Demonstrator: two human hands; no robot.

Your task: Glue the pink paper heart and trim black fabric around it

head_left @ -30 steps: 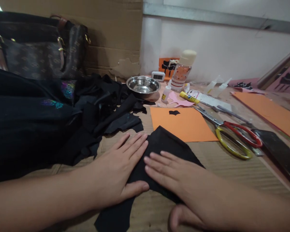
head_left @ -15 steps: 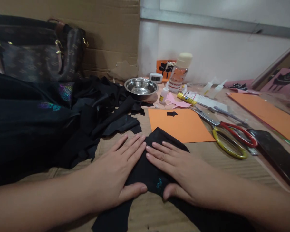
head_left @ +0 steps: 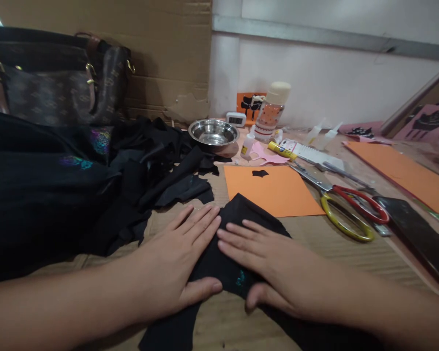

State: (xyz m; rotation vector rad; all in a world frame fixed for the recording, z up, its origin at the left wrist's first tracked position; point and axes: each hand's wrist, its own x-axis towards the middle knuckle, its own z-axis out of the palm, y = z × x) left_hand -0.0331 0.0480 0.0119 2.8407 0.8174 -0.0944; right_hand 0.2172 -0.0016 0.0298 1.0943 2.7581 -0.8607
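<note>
A piece of black fabric (head_left: 219,258) with a small teal glitter mark lies over the cardboard in front of me. My left hand (head_left: 185,258) rests flat on its left part, fingers stretched out. On the right part lies my right hand (head_left: 263,263), also flat, its fingertips close to those of the left. Neither hand grips anything. The fabric's far corner reaches the near edge of an orange sheet (head_left: 285,195), which carries a small black cutout (head_left: 260,173). Parts of the fabric are hidden under my hands and right forearm.
Scissors (head_left: 347,214) with red and yellow handles lie at right beside a dark phone (head_left: 417,239). Black fabric scraps (head_left: 171,180) heap at left before a brown bag (head_left: 58,83). Behind stand a metal bowl (head_left: 214,134), a glue bottle (head_left: 248,142) and a clear bottle (head_left: 272,112).
My right hand has slid slightly down and toward me over the fabric. The left hand stays in place.
</note>
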